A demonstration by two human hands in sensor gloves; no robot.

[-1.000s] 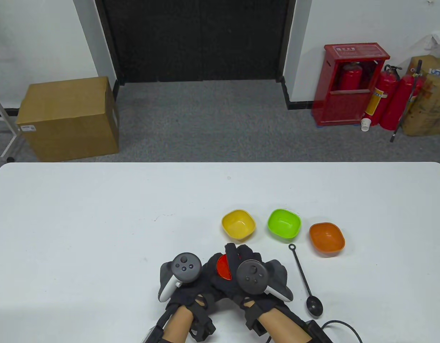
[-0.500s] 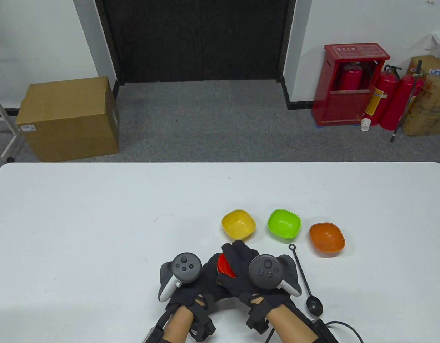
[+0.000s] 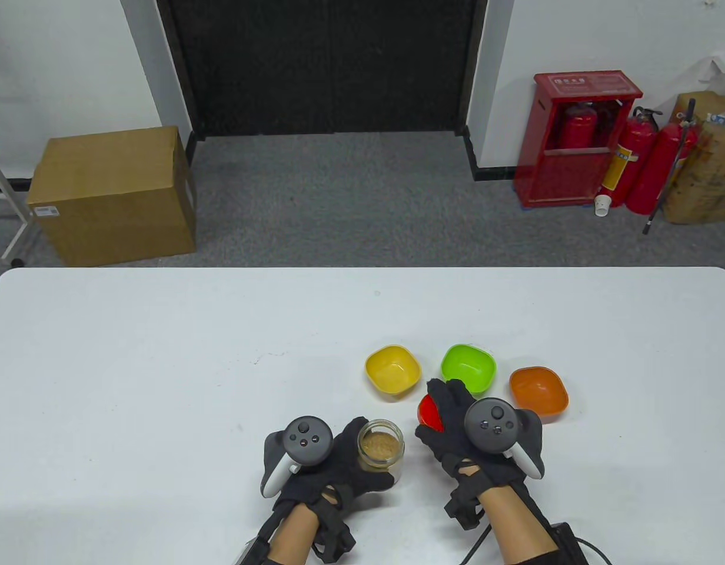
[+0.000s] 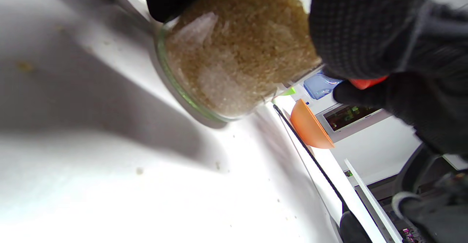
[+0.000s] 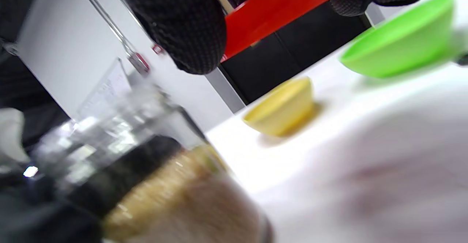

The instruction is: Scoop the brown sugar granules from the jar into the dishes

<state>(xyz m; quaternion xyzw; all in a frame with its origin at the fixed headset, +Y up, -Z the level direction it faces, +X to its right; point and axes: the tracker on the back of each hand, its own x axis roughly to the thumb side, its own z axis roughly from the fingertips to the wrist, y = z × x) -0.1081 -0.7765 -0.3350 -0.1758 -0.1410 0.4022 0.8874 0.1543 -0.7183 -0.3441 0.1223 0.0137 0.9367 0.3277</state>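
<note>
Glass jar [image 3: 381, 451] stands open at about 6 o'clock on the table [image 3: 133, 365], brown sugar [image 3: 379, 445] showing through its mouth. The left hand [image 3: 324, 465] wraps its fingers around the jar's wall, most likely to steady it for scooping. To its right, the right hand [image 3: 456, 426] pinches the red lid [image 3: 428, 411] between thumb and fingers, lifted clear of the jar and carried toward 3 o'clock, presumably to set it aside. Beyond the hands, toward 12 o'clock, the yellow dish [image 3: 392, 369], green dish [image 3: 468, 368] and orange dish [image 3: 538, 393] sit in a row, all apparently unfilled and within easy reach of the jar.

From above, the spoon is hidden under the right hand. The left wrist view recovers it: the thin black spoon handle [image 4: 310, 159] lies on the table beside the orange dish, and loose granules dot the surface near the jar. The right wrist view, blurred, shows the lid's red edge [image 5: 278, 7] gripped between fingertips [image 5: 182, 23] above the yellow and green dishes.
</note>
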